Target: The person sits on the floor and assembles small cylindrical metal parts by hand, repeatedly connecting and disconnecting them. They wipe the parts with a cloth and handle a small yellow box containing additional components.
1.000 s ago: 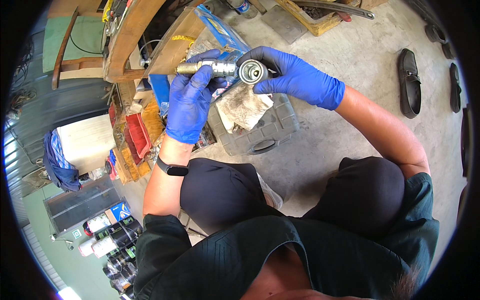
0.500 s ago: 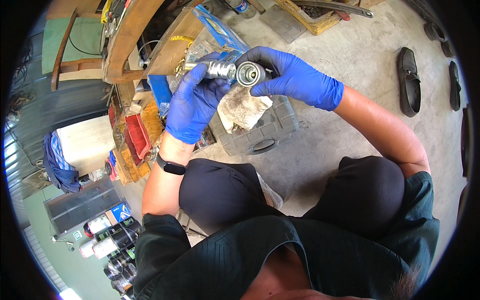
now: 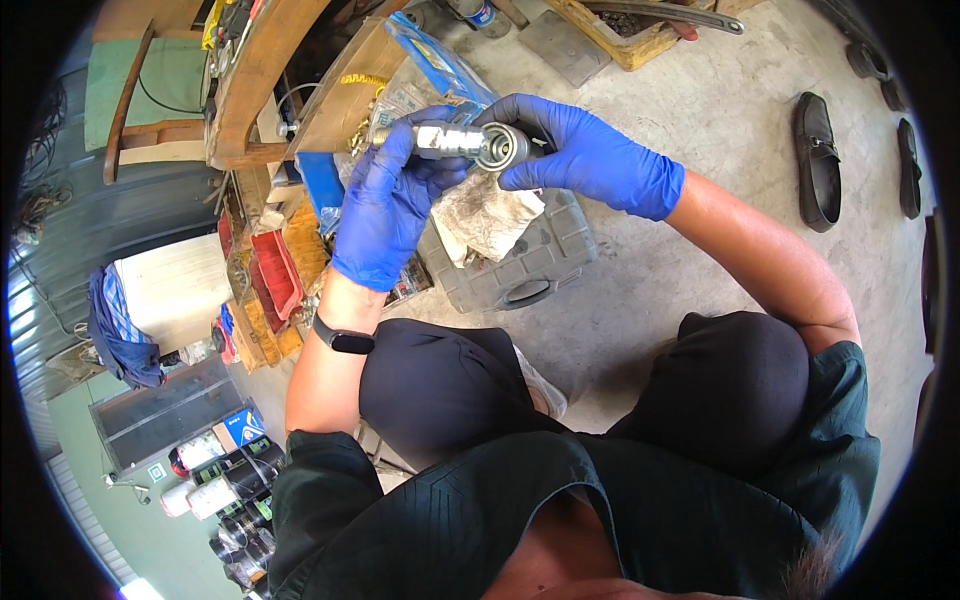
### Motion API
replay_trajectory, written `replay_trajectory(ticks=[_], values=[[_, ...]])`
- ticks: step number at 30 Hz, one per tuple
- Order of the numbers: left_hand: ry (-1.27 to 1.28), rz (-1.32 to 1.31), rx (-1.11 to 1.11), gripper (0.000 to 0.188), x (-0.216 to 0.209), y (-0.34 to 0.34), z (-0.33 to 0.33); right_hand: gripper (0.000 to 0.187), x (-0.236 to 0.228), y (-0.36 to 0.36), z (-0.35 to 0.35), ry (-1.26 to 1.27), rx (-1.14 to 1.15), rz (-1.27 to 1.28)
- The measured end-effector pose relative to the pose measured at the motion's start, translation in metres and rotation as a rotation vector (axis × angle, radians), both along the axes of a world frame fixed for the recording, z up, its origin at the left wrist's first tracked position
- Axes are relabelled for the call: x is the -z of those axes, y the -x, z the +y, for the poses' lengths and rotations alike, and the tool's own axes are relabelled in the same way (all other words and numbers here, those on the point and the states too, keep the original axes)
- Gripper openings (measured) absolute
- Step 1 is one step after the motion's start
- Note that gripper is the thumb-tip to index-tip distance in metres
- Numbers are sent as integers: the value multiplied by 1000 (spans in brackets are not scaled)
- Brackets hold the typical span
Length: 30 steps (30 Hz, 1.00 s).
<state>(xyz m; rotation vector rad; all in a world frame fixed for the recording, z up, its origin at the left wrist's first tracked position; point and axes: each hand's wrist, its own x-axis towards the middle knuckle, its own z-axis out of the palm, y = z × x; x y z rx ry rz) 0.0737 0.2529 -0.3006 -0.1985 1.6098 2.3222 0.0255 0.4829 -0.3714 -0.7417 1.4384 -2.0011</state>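
Both my hands wear blue gloves and are raised in front of my knees. In my left hand is a shiny metal coupling plug, pinched between thumb and fingers and lying nearly level. My right hand grips a round metal coupling socket, its open end turned toward me with a ringed bore inside. The plug's right end meets or overlaps the socket's left rim; whether they touch I cannot tell. Below them a stained white rag lies on a grey plastic case.
A wooden frame and a blue-edged box stand at the left and far side. A yellow-edged tray with a long metal bar across it is at the far edge. Black shoes lie on the concrete floor at right.
My left hand has shifted slightly right, bringing the plug's end up to the socket's rim. The plug looks turned a little about its length. My right hand has hardly moved.
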Motion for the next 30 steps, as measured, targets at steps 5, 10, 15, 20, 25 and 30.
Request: replay_trajectory(ticks=[5, 10, 15, 20, 25, 30], values=[[243, 115, 17, 35, -7, -4, 10, 55, 4, 0, 2, -29, 19, 19], [325, 140, 25, 32, -12, -7, 17, 57, 6, -1, 2, -54, 14, 35], [548, 207, 99, 32, -20, -7, 17, 55, 2, -2, 5, -110, 9, 29], [664, 308, 127, 30, -18, -9, 18, 59, 10, -3, 2, -165, 6, 94], [702, 154, 123, 31, -17, -8, 15, 63, 14, -1, 4, -249, -21, 156], [759, -61, 267, 30, -19, -9, 10, 61, 18, 0, 11, -490, -46, 366]])
